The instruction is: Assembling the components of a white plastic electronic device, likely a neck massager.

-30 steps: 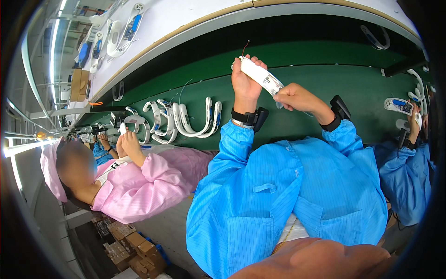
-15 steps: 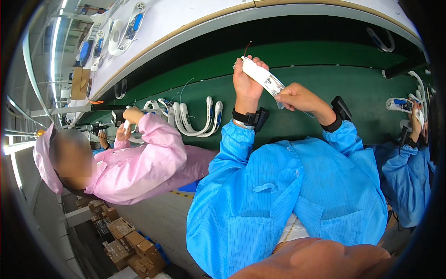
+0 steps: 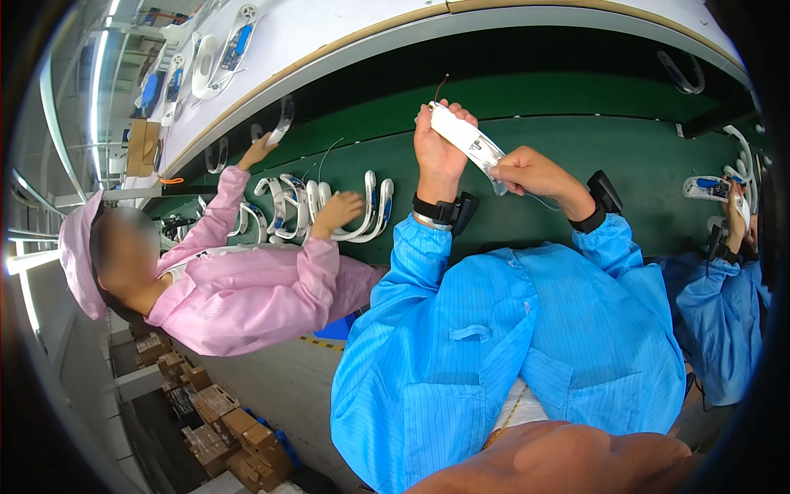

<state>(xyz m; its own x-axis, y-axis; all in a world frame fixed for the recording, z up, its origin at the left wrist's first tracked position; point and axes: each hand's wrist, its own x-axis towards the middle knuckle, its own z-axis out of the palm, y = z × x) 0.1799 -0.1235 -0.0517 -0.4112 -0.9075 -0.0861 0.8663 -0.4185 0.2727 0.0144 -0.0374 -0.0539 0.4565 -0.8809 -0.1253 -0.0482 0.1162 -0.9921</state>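
A white curved plastic casing [image 3: 462, 135] slants above the green work surface, its upper end toward the left. My left hand [image 3: 442, 148] is closed around that upper end, fingers behind it. A thin dark red wire [image 3: 442, 86] sticks up from there. At the lower right end, my right hand [image 3: 527, 174] pinches the casing between thumb and bent fingers. Something greyish and see-through shows under this grip, too small to name, and a thin pale wire [image 3: 539, 201] trails below the hand. The casing's inner face is partly hidden.
Several white U-shaped casings [image 3: 385, 206] stand on the green work surface [image 3: 609, 156] to my left. A person in pink [image 3: 247, 288] reaches among them. Another worker's hand [image 3: 735, 216] holds a white part at right. A white shelf [image 3: 346, 33] runs above, bearing more casings.
My hands and the casing have barely moved. The person in pink has put one hand up toward the shelf's underside and the other over the standing casings.
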